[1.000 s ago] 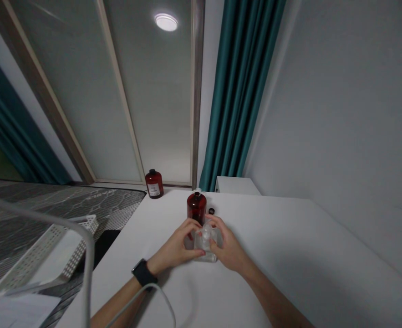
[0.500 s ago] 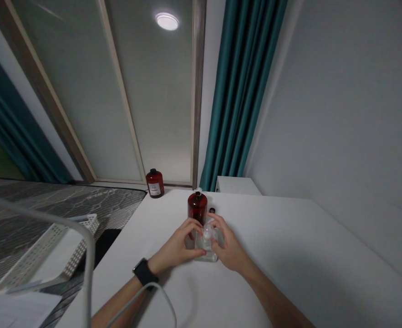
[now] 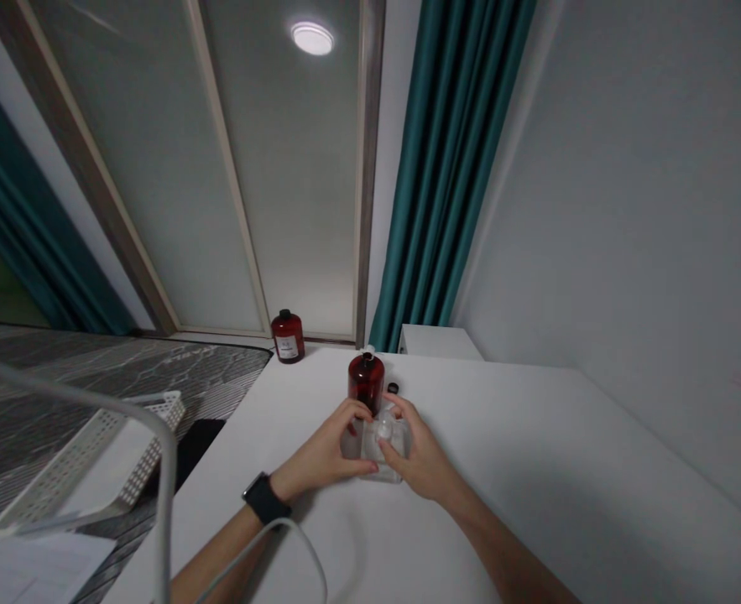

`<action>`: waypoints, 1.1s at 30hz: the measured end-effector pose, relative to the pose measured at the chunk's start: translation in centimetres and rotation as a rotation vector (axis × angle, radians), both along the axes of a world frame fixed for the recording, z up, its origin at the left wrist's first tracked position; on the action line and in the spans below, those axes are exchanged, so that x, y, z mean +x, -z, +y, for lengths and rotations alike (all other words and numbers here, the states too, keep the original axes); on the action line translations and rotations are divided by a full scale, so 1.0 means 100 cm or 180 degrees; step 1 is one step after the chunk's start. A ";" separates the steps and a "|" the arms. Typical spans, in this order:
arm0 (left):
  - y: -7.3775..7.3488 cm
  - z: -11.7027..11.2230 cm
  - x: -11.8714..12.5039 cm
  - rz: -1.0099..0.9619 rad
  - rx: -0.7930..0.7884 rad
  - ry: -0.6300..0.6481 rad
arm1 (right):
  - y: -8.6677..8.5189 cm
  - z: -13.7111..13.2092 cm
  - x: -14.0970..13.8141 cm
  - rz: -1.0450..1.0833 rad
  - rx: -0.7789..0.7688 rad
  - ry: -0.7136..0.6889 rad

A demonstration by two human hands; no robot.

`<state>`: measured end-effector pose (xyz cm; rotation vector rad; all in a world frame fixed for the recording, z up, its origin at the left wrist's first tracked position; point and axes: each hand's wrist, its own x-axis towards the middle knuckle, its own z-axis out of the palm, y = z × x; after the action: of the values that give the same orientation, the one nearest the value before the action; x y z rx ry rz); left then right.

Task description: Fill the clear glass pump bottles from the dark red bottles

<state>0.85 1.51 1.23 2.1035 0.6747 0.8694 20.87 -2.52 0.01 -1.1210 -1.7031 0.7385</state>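
A small clear bottle stands on the white table between my two hands. My left hand, with a black watch on its wrist, curls round the bottle's left side. On the other side my right hand wraps it, with fingertips up at its top. Just behind them is a dark red bottle, upright, with a small black cap lying to its right.
A second dark red bottle stands on the floor by the glass door. A white perforated basket lies at the left, papers at the lower left, a white cable by my left forearm. Teal curtains hang behind.
Both hands stay on the clear bottle; the fingers have shifted slightly at its top. The view has tilted a little.
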 end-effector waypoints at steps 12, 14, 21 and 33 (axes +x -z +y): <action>-0.008 0.001 -0.005 0.0007 0.0114 0.0128 | -0.007 -0.003 0.002 0.0133 -0.0109 -0.0265; -0.007 0.001 -0.005 -0.0016 0.0108 0.0154 | -0.006 -0.003 0.002 0.0137 -0.0095 -0.0296; -0.006 0.001 -0.005 0.0047 0.0150 0.0142 | -0.001 0.001 0.001 0.0160 -0.0169 0.0088; -0.006 0.001 -0.006 -0.0021 0.0114 0.0191 | -0.003 0.000 0.002 0.0291 -0.0171 -0.0245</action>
<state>0.27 1.58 1.87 2.1406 0.5936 0.8609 21.04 -2.53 0.29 -1.0469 -1.6653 0.8753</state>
